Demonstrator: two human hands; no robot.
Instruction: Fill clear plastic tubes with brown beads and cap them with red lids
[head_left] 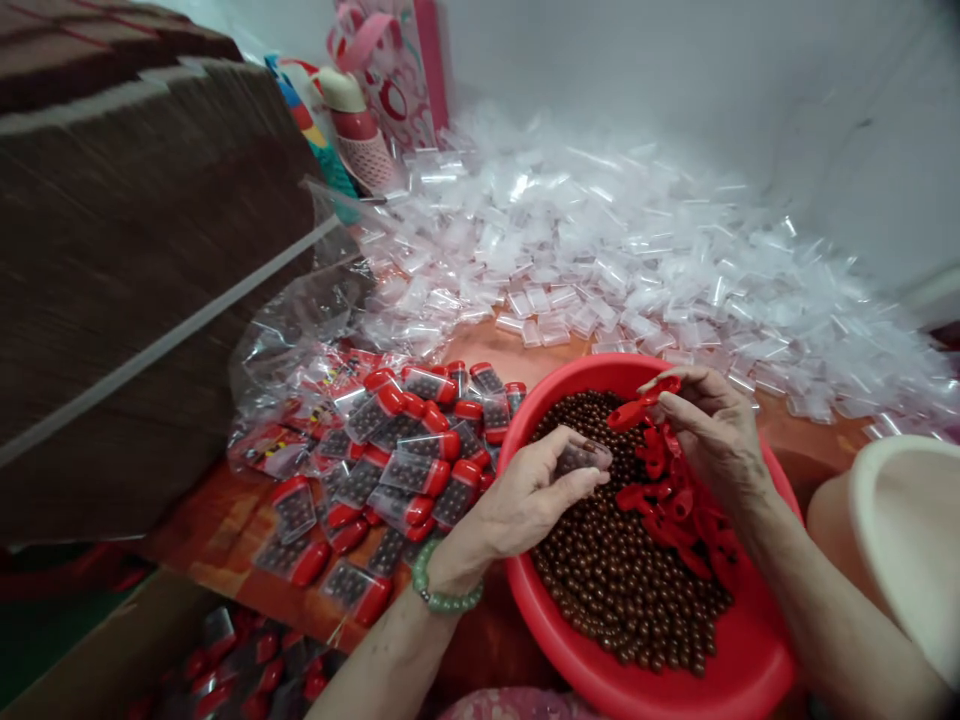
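My left hand [536, 490] is closed around a clear plastic case [581, 457] with dark beads inside, held over the left side of a red basin [525, 430]. Over the basin's far right part, my right hand [709, 430] pinches a red plastic cap [634, 413] between thumb and fingers. Brown round beads [622, 590] cover much of the basin's bottom. More loose red caps [679, 510] lie in a heap on the beads below my right hand. Left of the basin is a pile of red-capped clear cases [412, 470] filled with dark beads.
A wide heap of clear cases [600, 250] spreads along the wall. Brown stacked cardboard [135, 250] rises at left beside a clear plastic bag [277, 330]. A bottle [360, 140] stands behind. A cream-coloured tub [907, 530] is at right, and more capped cases [247, 665] lie low at left.
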